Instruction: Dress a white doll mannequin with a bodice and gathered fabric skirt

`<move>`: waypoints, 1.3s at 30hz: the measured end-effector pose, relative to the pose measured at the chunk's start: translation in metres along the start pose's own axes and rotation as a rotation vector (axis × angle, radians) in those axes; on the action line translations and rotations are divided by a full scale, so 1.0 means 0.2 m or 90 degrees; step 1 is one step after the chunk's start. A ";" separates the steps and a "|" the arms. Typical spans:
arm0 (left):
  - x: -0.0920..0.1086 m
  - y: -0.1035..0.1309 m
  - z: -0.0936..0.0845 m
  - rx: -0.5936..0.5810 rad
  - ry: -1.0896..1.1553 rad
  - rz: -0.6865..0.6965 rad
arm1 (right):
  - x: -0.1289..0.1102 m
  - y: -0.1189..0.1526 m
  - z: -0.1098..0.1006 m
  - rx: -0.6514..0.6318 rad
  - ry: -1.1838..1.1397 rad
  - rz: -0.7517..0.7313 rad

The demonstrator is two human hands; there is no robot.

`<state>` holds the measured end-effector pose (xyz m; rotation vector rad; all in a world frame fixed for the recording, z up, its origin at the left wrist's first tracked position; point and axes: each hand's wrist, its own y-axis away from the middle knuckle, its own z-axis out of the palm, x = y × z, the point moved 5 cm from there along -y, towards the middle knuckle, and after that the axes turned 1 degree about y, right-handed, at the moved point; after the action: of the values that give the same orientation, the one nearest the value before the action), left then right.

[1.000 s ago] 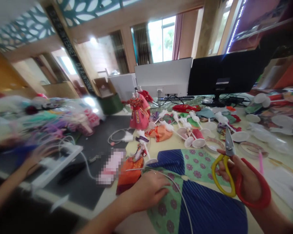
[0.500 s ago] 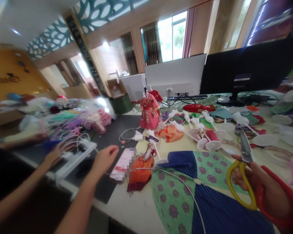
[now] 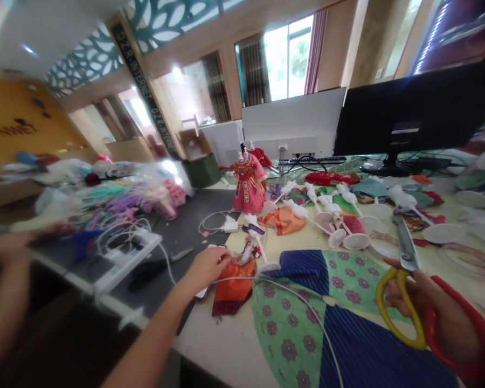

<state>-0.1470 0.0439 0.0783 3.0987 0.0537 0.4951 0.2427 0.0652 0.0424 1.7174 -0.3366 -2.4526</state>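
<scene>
Left hand (image 3: 207, 267) has moved over the phone (image 3: 202, 293), fingers (image 3: 222, 254) curled, grip unclear; right hand's (image 3: 448, 310) fingers hold scissors (image 3: 407, 249).

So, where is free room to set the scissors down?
The near pale tabletop looks bare between the left forearm, orange cloth and patterned cloth. A smaller bare patch of mat lies beside the bags, before the green tub. Behind the patterned cloth, white figures lie crowded.

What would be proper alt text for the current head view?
Right hand holds red-and-yellow-handled scissors near green floral and navy striped cloth; left hand partly hides a phone. Behind, white miniature mannequins lie among doll clothes.
</scene>
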 end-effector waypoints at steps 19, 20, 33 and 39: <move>0.00 -0.05 -0.10 0.019 0.174 -0.027 | 0.04 -0.01 -0.02 -0.031 -0.009 0.019; 0.00 -0.06 -0.10 0.022 0.183 -0.026 | 0.04 -0.01 -0.02 -0.033 -0.010 0.018; 0.01 -0.05 -0.03 -0.023 0.162 -0.026 | 0.04 -0.01 -0.02 -0.042 -0.002 -0.019; 0.02 -0.05 -0.09 0.007 0.283 -0.060 | 0.04 0.00 -0.02 -0.046 -0.002 -0.015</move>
<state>-0.1490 0.0538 0.0974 2.9102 0.2007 1.1659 0.2435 0.0636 0.0343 1.6979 -0.2271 -2.4523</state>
